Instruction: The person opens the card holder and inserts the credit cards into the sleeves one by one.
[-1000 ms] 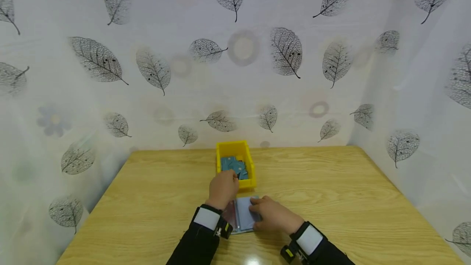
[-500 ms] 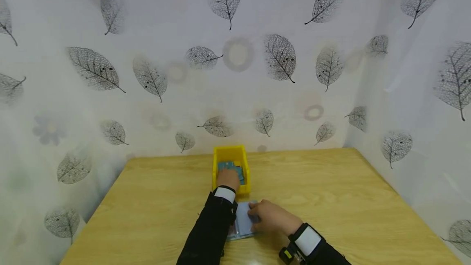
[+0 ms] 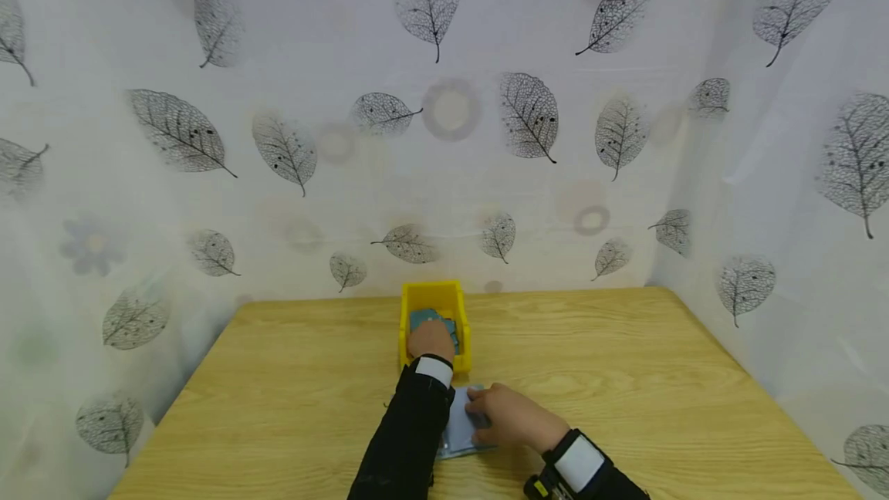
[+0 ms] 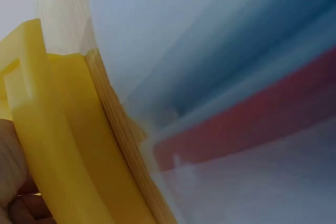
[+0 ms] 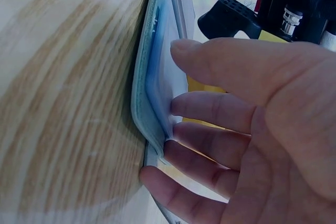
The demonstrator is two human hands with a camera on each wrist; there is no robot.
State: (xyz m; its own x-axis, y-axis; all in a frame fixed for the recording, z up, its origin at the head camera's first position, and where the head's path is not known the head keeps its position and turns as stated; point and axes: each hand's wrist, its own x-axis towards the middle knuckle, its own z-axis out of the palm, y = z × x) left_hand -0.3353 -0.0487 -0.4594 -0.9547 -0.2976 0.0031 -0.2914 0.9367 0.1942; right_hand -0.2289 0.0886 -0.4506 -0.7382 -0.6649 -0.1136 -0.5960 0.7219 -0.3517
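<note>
My left hand reaches down into a yellow plastic bin holding several flat blue-green pieces. In the left wrist view its curled fingers show partly behind the bin wall; whether they hold a piece is hidden. An open card holder with clear plastic sleeves lies in front of the bin, partly under my left sleeve. My right hand lies at its right side, fingertips touching the sleeve and edge. In the right wrist view the holder's light-blue cover shows, with my right fingers loosely extended.
A light wood-grain table carries everything. Behind it hangs a pale curtain with leaf prints, which also closes off both sides. Black straps with small cameras sit on both wrists.
My left hand has moved forward, from the bin's front edge down into the blue pieces. My right hand has stayed at the card holder. The head view has tilted slightly.
</note>
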